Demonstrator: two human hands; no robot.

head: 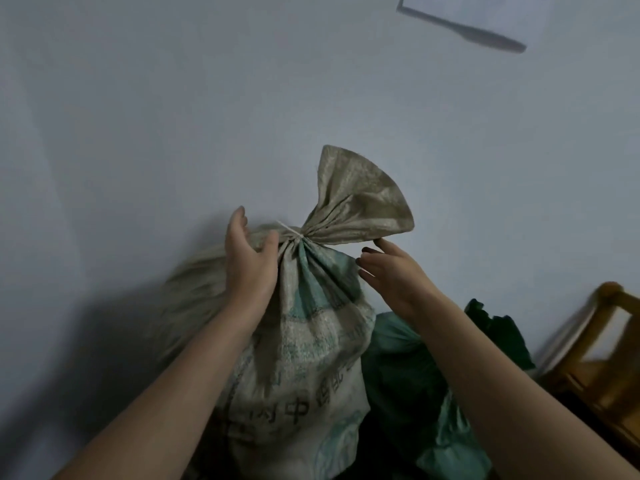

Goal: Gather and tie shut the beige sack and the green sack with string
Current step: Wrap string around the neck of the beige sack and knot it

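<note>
The beige sack (304, 341) stands upright against the wall, printed with faded green and dark marks. A white string (290, 231) cinches its neck, and the gathered top fans out above to the right. My left hand (247, 261) rests open against the sack's left shoulder, thumb close to the string. My right hand (388, 271) hovers with straight fingers just right of the neck, fingertips under the flared top. The green sack (408, 375) lies low to the right, behind my right forearm; its mouth is hidden.
A pale wall (173, 116) fills the background, with a white sheet (485, 15) stuck at the top right. A wooden chair (602, 355) stands at the right edge beside the green sack.
</note>
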